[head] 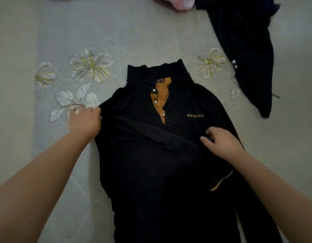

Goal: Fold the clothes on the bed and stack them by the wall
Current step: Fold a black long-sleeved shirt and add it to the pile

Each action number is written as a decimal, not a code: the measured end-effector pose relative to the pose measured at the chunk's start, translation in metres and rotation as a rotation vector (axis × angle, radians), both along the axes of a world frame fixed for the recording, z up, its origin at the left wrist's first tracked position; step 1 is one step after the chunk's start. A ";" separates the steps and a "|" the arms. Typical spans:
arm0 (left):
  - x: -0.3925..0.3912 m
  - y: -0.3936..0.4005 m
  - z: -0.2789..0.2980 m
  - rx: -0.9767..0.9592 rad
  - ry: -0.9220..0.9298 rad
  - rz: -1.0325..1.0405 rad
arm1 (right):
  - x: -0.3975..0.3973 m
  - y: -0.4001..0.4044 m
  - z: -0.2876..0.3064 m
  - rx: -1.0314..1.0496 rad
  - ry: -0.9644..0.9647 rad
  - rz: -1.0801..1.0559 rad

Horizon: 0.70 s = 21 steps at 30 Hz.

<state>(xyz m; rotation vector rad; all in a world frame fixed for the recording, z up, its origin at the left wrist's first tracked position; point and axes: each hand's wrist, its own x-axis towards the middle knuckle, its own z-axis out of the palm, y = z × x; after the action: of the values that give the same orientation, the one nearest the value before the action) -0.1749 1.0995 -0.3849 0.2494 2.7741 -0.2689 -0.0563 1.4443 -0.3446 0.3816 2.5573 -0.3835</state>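
Observation:
A black polo shirt (151,172) with an orange placket and tan chest lettering lies face up on the bed, collar pointing away from me. One sleeve is folded across its chest, its tan-trimmed cuff lying at the right. My left hand (85,120) rests at the shirt's left folded edge near the shoulder, fingers curled against the cloth. My right hand (221,142) pinches the folded sleeve over the right chest, just below the lettering.
The bed carries a grey-green sheet (134,35) printed with pale flowers. Another black garment (246,50) lies crumpled at the upper right. Pink fabric (179,3) shows at the top edge.

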 end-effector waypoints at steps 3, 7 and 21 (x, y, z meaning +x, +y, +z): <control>0.012 0.003 -0.011 0.123 -0.034 0.013 | 0.045 -0.027 -0.003 0.098 0.160 0.299; 0.021 -0.002 -0.017 0.336 -0.078 0.093 | 0.088 -0.039 -0.021 0.188 -0.157 0.300; 0.014 -0.032 0.020 0.624 -0.380 0.346 | 0.015 0.057 0.030 -0.547 -0.522 -0.283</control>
<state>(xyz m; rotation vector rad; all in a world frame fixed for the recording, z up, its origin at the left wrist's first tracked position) -0.1611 1.0678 -0.3647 -0.0376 2.3834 0.6660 -0.0411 1.5016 -0.3148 0.5472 1.8043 -0.9245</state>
